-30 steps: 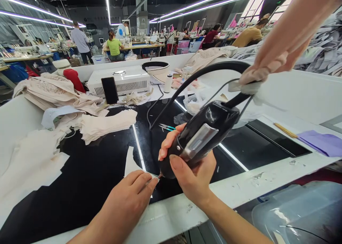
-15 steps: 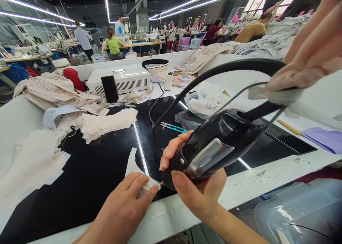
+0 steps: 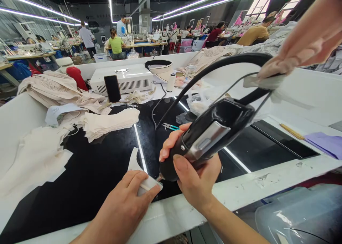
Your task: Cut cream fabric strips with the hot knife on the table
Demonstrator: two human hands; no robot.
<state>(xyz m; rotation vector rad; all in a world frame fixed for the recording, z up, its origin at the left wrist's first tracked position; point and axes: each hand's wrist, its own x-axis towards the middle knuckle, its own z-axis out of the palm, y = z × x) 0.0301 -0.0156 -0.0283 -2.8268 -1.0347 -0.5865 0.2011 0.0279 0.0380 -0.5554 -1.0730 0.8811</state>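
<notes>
Close to the front edge here: the left hand (image 3: pixel 130 201) reaches over the white border (image 3: pixel 240 188), fingers and thumb clamped on a cream fabric piece (image 3: pixel 134 160) lying on the black work surface (image 3: pixel 88 172); the widest room runs leftward, as far as the cream cloth (image 3: pixel 34 162). The right hand (image 3: pixel 193 181) is wrapped firmly round a black tool (image 3: pixel 207 137), its tip right by the piece's end, contact impossible to tell. And compared with half a second ago, the tool's rear has swung in leftward, and the right hand now covers the handles of the teal snips (image 3: pixel 171 126)! Overhead, another person's hand (image 3: pixel 296 56), closed on the thick cable (image 3: pixel 213 66), crowds the upper right; behind the tool sits a plastic bag (image 3: pixel 200 103), further back a phone (image 3: pixel 112 88) leaning on a white box (image 3: pixel 125 76)
</notes>
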